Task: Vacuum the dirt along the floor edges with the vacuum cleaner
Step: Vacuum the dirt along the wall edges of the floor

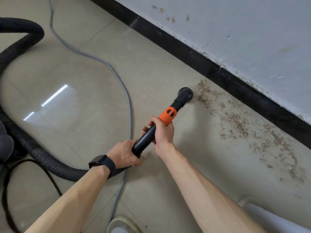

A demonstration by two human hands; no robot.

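Note:
A black vacuum wand with an orange collar points toward the wall. Its round nozzle rests on the beige floor at the near-left end of a band of brown dirt, which runs along the black skirting board. My left hand, with a dark watch on its wrist, grips the wand's rear end where the ribbed black hose joins. My right hand grips the wand just behind the orange collar.
The hose loops round at the left to the dark vacuum body at the left edge. A grey cable snakes across the floor and a black cord lies near it. A light shoe shows at the bottom; a white object lies bottom right.

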